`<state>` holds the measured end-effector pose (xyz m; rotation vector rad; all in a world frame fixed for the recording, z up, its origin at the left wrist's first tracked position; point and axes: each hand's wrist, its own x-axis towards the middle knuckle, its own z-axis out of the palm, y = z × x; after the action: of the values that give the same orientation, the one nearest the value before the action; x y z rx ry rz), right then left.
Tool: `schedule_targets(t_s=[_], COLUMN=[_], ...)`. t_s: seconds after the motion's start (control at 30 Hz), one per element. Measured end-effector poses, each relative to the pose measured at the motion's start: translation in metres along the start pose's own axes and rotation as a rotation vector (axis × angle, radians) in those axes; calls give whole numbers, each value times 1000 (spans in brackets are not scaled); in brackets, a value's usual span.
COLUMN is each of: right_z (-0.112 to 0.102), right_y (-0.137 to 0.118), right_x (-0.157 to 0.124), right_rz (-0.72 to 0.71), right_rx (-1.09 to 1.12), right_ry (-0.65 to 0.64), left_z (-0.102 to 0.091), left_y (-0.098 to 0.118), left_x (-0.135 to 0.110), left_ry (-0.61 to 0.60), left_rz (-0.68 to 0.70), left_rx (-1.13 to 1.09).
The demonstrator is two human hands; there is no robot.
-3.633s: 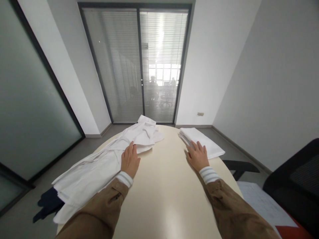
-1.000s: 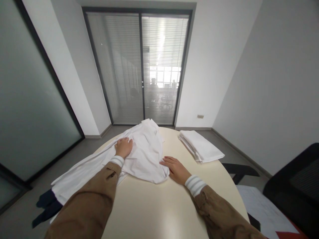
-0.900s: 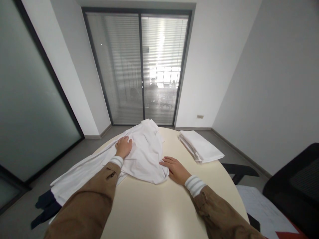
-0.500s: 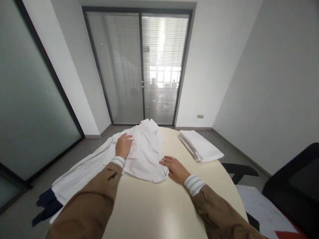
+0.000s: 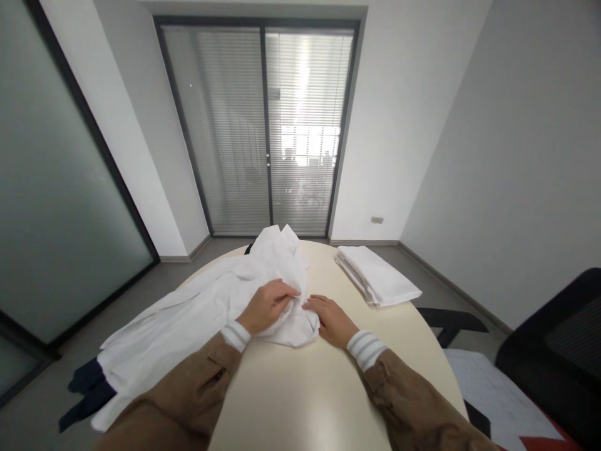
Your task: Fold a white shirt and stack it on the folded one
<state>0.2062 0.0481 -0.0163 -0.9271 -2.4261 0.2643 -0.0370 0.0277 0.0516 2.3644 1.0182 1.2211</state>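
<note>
A large white cloth garment (image 5: pixel 206 300), loosely spread and wrinkled, covers the left and middle of the table and hangs over its left edge. Two pointed flaps stick up at its far end; I cannot make out its exact kind. My left hand (image 5: pixel 270 305) is closed, thumb and fingers pinching the fabric near its right edge. Just beside it, my right hand (image 5: pixel 332 321) has its bent fingers on that same edge, the fabric held at the fingertips. The two hands are close together but apart.
A folded white cloth (image 5: pixel 378 275) lies on the round cream table (image 5: pixel 300 401) at the back right. To the right are a black chair (image 5: pixel 558 351) and papers (image 5: pixel 498 388). Dark blue pieces (image 5: pixel 89 391) show below the hanging cloth. Glass doors (image 5: pixel 267 125) stand behind.
My left hand has moved right and nearer, from the middle of the garment to its right edge, and pinches it. The fabric there is more bunched. My right hand has barely moved.
</note>
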Motion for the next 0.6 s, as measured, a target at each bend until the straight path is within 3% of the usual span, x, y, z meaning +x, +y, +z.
schedule_targets(t_s=[0.13, 0.27, 0.37, 0.47, 0.53, 0.6], right_z=[-2, -6, -8, -9, -8, -7], right_y=[0, -1, -3, -6, -6, -5], right_x=[-3, -3, -1, 1, 2, 2], right_rz=[133, 21, -23, -6, -7, -10], right_rx=[80, -28, -14, 52, 75, 74], right_ry=[64, -38, -83, -84, -83, -77], left_z=[23, 45, 51, 39, 20, -4], left_y=[26, 31, 37, 33, 16, -10], left_x=[-18, -36, -39, -25, -8, 10], left_ry=[-237, -457, -542, -390, -152, 45], left_rz=[-28, 86, 95, -2, -113, -317], left_rx=[-95, -64, -48, 45, 225, 494])
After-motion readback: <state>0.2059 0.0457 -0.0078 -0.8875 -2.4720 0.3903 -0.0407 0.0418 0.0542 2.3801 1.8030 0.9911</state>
